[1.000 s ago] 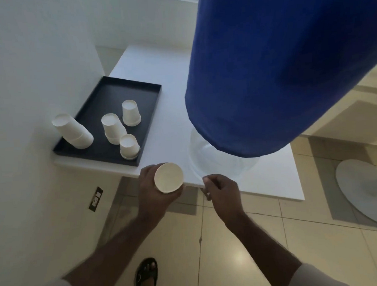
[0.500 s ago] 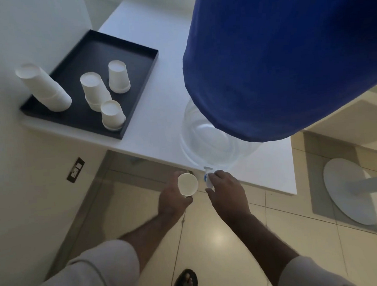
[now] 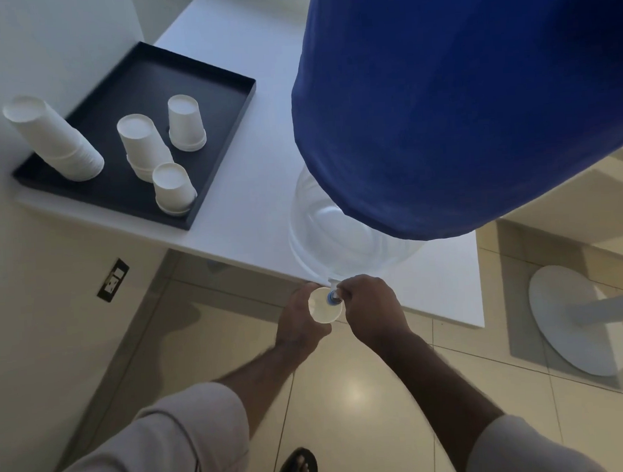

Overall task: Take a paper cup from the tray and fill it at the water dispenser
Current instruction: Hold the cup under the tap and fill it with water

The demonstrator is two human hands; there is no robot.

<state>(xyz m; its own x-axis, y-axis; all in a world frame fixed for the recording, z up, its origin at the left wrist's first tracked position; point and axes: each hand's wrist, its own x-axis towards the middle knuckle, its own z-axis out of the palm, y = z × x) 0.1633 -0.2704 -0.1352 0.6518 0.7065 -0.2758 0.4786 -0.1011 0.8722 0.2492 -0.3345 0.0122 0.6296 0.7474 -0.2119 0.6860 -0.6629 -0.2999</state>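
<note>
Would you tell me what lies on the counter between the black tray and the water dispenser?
Nothing: in the head view, bare white counter separates the tray from the dispenser.

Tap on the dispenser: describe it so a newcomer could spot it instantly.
Find the big blue-covered water jug on the white counter. At its clear base, over the counter's front edge, sits the tap: small, blue, pinched by the right hand, above the only upright cup.

White paper cups (image 3: pixel 186 122) on black tray (image 3: pixel 219 92), blue-covered clear water dispenser (image 3: pixel 458 94), white counter (image 3: pixel 250 188).
</note>
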